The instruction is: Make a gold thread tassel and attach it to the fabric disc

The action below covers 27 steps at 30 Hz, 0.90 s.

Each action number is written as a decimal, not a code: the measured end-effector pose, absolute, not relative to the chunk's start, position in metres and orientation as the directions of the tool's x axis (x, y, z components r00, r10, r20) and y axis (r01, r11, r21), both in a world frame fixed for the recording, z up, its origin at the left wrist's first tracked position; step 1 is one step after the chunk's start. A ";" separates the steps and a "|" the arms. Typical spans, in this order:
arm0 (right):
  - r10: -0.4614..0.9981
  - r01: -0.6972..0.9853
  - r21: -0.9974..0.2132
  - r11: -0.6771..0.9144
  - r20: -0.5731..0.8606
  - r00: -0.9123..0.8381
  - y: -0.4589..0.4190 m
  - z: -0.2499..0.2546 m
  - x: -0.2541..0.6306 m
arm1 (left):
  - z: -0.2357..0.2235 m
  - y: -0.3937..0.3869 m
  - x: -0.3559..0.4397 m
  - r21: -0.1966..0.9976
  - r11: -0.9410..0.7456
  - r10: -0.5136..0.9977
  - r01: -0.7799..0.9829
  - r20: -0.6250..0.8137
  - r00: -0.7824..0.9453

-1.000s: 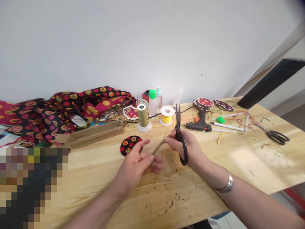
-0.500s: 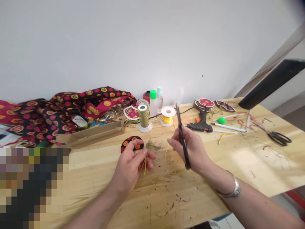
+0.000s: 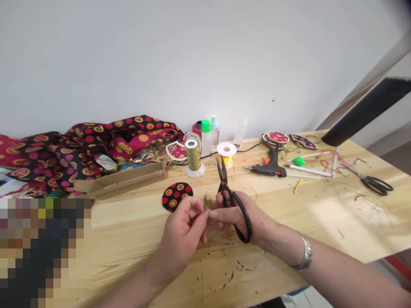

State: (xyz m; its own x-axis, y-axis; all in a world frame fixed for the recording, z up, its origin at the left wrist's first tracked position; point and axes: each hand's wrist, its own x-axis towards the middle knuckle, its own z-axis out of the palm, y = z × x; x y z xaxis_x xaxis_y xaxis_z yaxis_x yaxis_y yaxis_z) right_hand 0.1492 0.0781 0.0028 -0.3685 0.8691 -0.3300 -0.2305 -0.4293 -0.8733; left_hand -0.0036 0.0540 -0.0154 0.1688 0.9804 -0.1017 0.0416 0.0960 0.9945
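Strands of olive thread (image 3: 207, 201) are gathered in a small tuft above the bench (image 3: 122, 239), short of its middle toward the near edge, with the frayed ends fanned toward the far edge. The base of the tuft is pinched by the thumb and fingers of the left hand (image 3: 189, 222). By the right hand (image 3: 236, 214), black-handled scissors (image 3: 224, 186) are gripped, blades pointed at the far edge, while its thumb and fingertip are pressed together at the same spot, against the left fingertips; exactly what is caught there cannot be told. A silver bracelet (image 3: 307, 252) is worn on the right wrist.

A round patterned disc (image 3: 173, 194) is partly covered by the left hand. Along the far edge are set a cone of gold thread (image 3: 193, 159), a green-capped bottle (image 3: 206, 139) and a white spool (image 3: 226, 149) wound with yellow cord. A cardboard box (image 3: 123, 182) and patterned fabric (image 3: 80, 147) are heaped toward the far left corner. A glue gun (image 3: 272, 164) is laid right of the spool, and a second pair of scissors (image 3: 376, 184) is placed near the right edge. Dark scraps (image 3: 229, 277) are scattered toward the near edge
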 end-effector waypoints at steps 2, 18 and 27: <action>0.869 -0.271 -0.855 -0.442 -0.333 -0.367 0.078 0.000 0.148 | -0.020 0.052 -0.004 0.991 0.089 0.975 0.099 -0.107 0.193; 0.869 -0.283 -0.844 -0.456 -0.353 -0.347 0.080 -0.005 0.150 | -0.021 0.051 -0.002 0.988 0.149 0.964 0.050 -0.156 0.217; 0.912 -0.322 -0.864 -0.388 -0.309 -0.269 0.090 -0.006 0.159 | -0.012 0.056 0.000 0.953 0.302 0.913 -0.023 -0.282 0.296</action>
